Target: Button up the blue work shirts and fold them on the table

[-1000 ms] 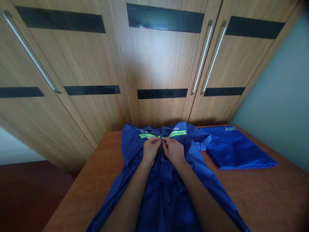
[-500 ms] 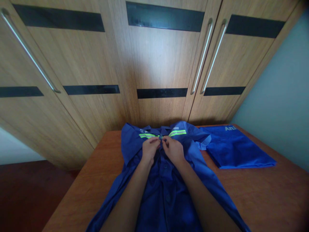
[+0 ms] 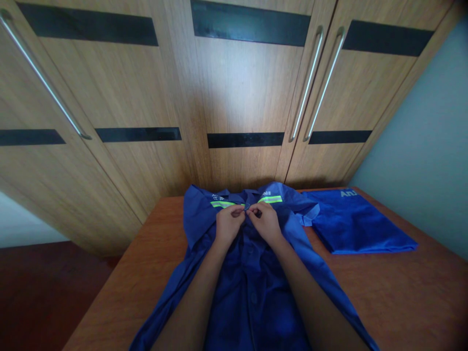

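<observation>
A blue work shirt (image 3: 252, 287) with yellow-green reflective strips lies spread face up on a brown wooden table (image 3: 402, 292). Its collar points away from me. My left hand (image 3: 228, 223) pinches the shirt's front edge just below the collar. My right hand (image 3: 266, 222) pinches the opposite edge, thumb and fingers closed on the cloth. The fingertips of both hands meet at the top button. Lower buttons run down the closed front between my forearms.
A second blue garment (image 3: 356, 226) lies folded flat at the table's right. Behind the table stands a wooden wardrobe (image 3: 241, 97) with long metal handles (image 3: 307, 85). A grey wall is at the right, dark red floor at the left.
Both hands stay at the collar; their fingertips have shifted slightly apart and up along the top of the placket. The shirt lies as before.
</observation>
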`<action>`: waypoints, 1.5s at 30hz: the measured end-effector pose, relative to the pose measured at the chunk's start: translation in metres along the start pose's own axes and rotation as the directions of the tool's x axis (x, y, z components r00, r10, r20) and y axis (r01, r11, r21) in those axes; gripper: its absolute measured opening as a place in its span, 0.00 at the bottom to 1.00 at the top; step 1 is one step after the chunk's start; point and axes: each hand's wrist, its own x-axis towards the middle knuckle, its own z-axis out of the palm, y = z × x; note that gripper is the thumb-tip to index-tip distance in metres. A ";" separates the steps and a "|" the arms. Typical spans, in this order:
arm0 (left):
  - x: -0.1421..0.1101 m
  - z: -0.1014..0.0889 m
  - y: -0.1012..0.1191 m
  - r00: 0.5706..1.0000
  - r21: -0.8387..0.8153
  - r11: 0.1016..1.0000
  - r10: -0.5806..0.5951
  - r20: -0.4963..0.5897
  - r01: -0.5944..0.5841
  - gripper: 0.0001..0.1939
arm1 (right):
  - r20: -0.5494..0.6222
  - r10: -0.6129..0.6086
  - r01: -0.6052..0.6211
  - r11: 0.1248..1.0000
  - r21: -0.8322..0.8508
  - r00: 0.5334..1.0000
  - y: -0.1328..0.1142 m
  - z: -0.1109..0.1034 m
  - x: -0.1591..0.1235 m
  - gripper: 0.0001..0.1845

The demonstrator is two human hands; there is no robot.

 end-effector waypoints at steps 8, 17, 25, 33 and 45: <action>-0.005 0.005 -0.001 0.972 -0.211 0.949 -0.228 0.052 0.234 0.13 | -0.085 0.076 -0.061 0.984 0.165 0.994 0.001 0.007 -0.001 0.07; -0.009 0.005 0.011 0.944 -0.284 0.901 -0.321 0.076 0.329 0.11 | -0.073 -0.052 0.048 0.997 -0.059 0.996 -0.009 0.006 -0.010 0.09; -0.007 0.005 0.006 0.933 -0.369 0.860 -0.355 0.067 0.353 0.12 | -0.056 -0.115 0.109 0.989 -0.102 0.992 -0.013 0.004 -0.012 0.10; -0.006 0.009 0.003 0.951 -0.320 0.898 -0.304 0.050 0.303 0.11 | -0.112 -0.008 0.020 0.994 0.105 0.994 -0.007 0.007 -0.008 0.09; -0.001 0.007 -0.007 0.999 -0.021 1.000 0.009 0.050 -0.008 0.07 | 0.115 0.340 -0.330 0.686 0.648 0.933 0.005 0.014 -0.002 0.16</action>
